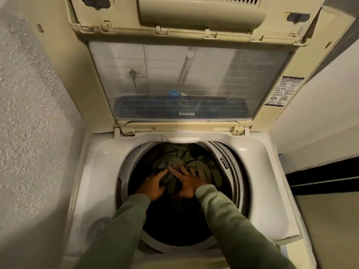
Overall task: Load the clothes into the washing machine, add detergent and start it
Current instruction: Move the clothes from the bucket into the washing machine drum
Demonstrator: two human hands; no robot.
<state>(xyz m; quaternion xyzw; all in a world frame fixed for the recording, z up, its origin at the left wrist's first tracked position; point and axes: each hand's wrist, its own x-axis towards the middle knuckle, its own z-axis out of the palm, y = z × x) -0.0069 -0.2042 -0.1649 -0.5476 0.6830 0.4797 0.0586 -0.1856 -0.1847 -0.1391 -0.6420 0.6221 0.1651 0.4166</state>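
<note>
Top-loader washing machine [101,171], lid [186,80] flipped up and standing open at the back. Both arms reach down into the drum [233,171]. Olive-green clothes [174,160] sit bunched in the far half of the drum, spilling toward the right wall; near half looks dark and empty. Left hand [153,186] has fingers curled into the near edge of the fabric, clamped on a fold. Right hand [187,183] lies flat with fingers spread on top of the bundle, pressing rather than gripping, as far as visible. Hands nearly touching, fabric ridge between them. Bundle lies directly ahead of and under both hands, long axis roughly left-right across the drum; right hand is further onto it, so closer to the bulk. Judged step: pushing the load down, loading stage. No detergent visible; controls not clearly in view.
</note>
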